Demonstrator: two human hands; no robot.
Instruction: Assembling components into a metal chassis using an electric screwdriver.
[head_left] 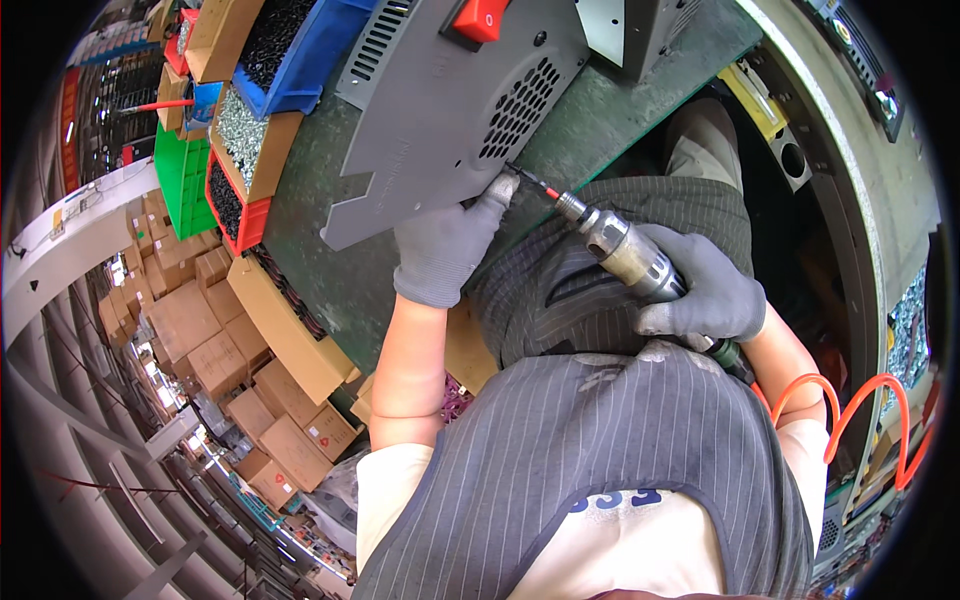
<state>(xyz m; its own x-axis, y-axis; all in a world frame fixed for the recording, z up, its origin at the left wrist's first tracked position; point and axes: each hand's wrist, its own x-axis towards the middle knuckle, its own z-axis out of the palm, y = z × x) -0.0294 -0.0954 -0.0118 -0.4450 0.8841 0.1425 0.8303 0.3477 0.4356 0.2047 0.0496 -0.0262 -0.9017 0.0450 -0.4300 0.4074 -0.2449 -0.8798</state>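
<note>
My right hand (705, 285), in a grey glove, is wrapped round the body of a pneumatic screwdriver (628, 255). Its bit points up and left at the lower edge of a grey sheet-metal panel (430, 120). At that edge my left hand (450, 240), also gloved, is closed with thumb and fingertips close to the bit's tip. Whether the fingers grip the panel, a screw or both is hidden. The panel has a patch of oval vent holes and a red switch (478, 20) at its top. An orange coiled air hose (860, 400) runs from the tool's rear.
A green-topped workbench (330, 270) lies under the panel. Left of it stand a blue bin (310, 60) of black screws, a cardboard box (245, 140) of silvery screws, a red bin (240, 215) and a green crate (182, 185). Stacked cartons (215, 340) fill the floor beyond.
</note>
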